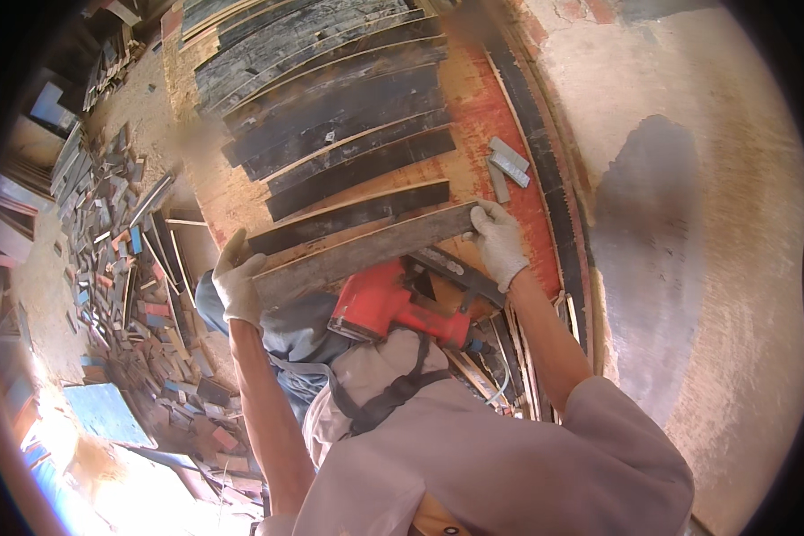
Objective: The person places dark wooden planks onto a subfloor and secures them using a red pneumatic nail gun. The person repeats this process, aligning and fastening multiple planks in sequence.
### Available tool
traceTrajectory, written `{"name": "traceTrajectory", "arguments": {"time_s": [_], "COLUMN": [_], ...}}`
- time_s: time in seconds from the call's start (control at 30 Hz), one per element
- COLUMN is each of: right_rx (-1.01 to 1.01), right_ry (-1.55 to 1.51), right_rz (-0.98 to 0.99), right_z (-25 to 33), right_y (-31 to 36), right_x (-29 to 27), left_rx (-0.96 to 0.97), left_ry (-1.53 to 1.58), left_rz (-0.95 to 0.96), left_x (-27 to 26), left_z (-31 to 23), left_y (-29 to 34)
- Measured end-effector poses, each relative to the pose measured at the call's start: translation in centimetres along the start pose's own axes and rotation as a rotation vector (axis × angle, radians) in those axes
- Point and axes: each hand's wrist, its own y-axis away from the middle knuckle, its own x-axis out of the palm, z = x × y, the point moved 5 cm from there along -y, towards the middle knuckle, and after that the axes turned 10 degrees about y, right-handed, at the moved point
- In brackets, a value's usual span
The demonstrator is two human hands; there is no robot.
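A narrow grey-brown wooden board (357, 252) spans the space between my two gloved hands. My left hand (239, 281) closes around its left end, the thumb and fingers on either side. At the opposite end, my right hand (498, 239) pinches the board by its corner. Just beyond it, a dark strip of wood (357, 217) lies on the worktop. Close below the board sits a red nail gun (384, 304) with a dark magazine, near my lap; neither hand touches it. Grey strips of nails or staples (509, 163) rest on the worktop beyond my right hand.
Several dark boards (330, 134) lie in rows across the reddish wooden worktop (482, 107). Heaps of wood offcuts (143, 295) cover the floor at left. A thin hose (504, 380) runs near the nail gun. To the right is concrete floor with a dark patch (648, 259).
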Motion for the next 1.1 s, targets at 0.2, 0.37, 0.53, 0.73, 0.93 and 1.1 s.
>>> {"name": "traceTrajectory", "arguments": {"time_s": [0.2, 0.37, 0.53, 0.73, 0.93, 1.1], "right_rx": [-0.018, -0.054, -0.057, -0.07, -0.136, -0.438], "right_ry": [-0.015, 0.109, 0.121, 0.12, 0.263, 0.643], "right_rz": [-0.069, -0.136, -0.197, -0.205, -0.162, -0.16], "right_z": [-0.7, 0.8, 0.8, -0.9, 0.4, 1.6], "right_y": [0.1, 0.6, 0.6, 0.0, -0.1, -1.8], "right_x": [-0.3, 1.3, 3.0, 4.0, 4.4, 3.7], "left_rx": [0.138, 0.125, 0.187, 0.077, 0.062, 0.016], "left_ry": [-0.256, -0.292, -0.348, -0.159, -0.191, -0.059], "left_rz": [-0.058, -0.061, -0.082, -0.153, -0.193, -0.235], "left_x": [0.5, -0.3, 0.8, 1.9, 2.0, 1.3], "left_z": [0.2, 1.1, -0.5, -1.2, -0.8, 0.3], "left_y": [-1.1, -1.0, 0.5, 2.6, 3.1, 2.4]}}
